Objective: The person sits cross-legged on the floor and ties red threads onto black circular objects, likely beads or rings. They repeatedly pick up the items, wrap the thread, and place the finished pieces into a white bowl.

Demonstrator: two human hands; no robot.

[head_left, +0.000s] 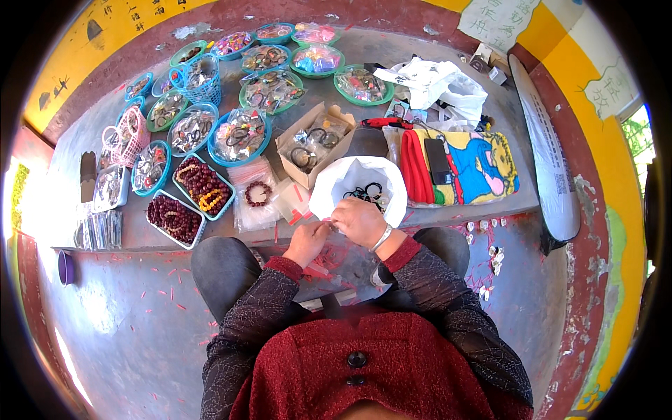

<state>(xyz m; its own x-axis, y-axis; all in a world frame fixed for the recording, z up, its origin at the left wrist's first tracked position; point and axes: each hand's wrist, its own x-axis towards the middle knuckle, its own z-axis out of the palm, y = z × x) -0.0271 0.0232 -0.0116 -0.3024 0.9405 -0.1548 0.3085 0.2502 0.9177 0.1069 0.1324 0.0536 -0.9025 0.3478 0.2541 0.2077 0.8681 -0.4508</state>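
Red coat, fingers meeting, writing on wall.

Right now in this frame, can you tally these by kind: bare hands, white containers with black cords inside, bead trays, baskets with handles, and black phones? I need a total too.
Bare hands: 2 (left hand, right hand)
White container with black cords: 1
Bead trays: 2
Handled baskets: 2 (blue basket, pink basket)
Black phone: 1
Total: 8

A red buttoned jacket, dark patterned sleeves, silver bracelet and grey trousers are worn.
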